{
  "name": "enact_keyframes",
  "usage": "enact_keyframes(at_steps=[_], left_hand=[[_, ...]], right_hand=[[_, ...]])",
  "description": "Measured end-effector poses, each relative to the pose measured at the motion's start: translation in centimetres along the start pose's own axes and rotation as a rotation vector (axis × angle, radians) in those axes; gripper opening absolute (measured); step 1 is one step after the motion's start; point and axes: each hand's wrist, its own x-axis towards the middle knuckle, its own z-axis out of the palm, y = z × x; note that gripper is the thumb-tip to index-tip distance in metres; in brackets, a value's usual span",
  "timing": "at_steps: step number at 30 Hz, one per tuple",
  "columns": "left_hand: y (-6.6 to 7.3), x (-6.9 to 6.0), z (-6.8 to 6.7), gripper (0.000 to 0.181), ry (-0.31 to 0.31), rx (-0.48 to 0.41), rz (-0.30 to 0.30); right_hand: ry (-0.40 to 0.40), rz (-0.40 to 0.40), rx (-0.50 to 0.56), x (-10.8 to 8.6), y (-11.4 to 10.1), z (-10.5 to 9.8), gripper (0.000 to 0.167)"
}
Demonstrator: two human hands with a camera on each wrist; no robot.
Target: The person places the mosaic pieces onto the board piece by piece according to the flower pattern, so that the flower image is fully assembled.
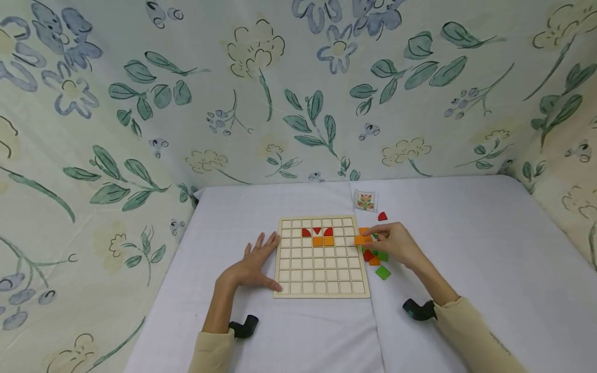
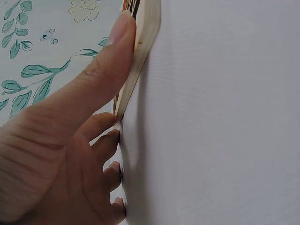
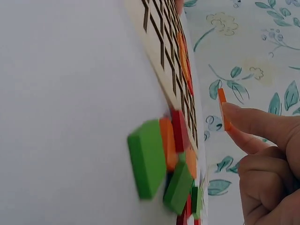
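A square wooden grid board (image 1: 322,275) lies on the white cloth. Near its top sit two red quarter-round tiles, a red triangle (image 1: 317,230) between them, and two orange square tiles (image 1: 323,241) just below. My left hand (image 1: 252,268) is spread along the board's left edge, its thumb (image 2: 123,33) resting on the frame near the front corner. Between thumb and index finger, my right hand (image 1: 396,243) pinches an orange tile (image 3: 224,109) above the board's right edge. Under that hand lies a loose pile of green (image 3: 147,157), red and orange tiles, partly hidden.
Behind the pile lies a small pattern card (image 1: 366,201) with a coloured figure, and a red tile (image 1: 382,216) is near it. One green tile (image 1: 383,272) lies apart at the pile's front. Flower-printed cloth (image 1: 298,103) surrounds the table at the back and sides.
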Motion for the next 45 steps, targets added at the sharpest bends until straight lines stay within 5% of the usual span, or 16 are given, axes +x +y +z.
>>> enact_keyframes(at_steps=[16, 45], left_hand=[[-0.1, 0.1, 0.0, 0.131, 0.009, 0.033, 0.010], [0.7, 0.2, -0.4, 0.130, -0.006, 0.026, -0.011]], right_hand=[[-0.084, -0.094, 0.055, 4.2, -4.0, 7.4, 0.024], [-0.104, -0.049, 0.062, 5.6, -6.0, 9.2, 0.017]])
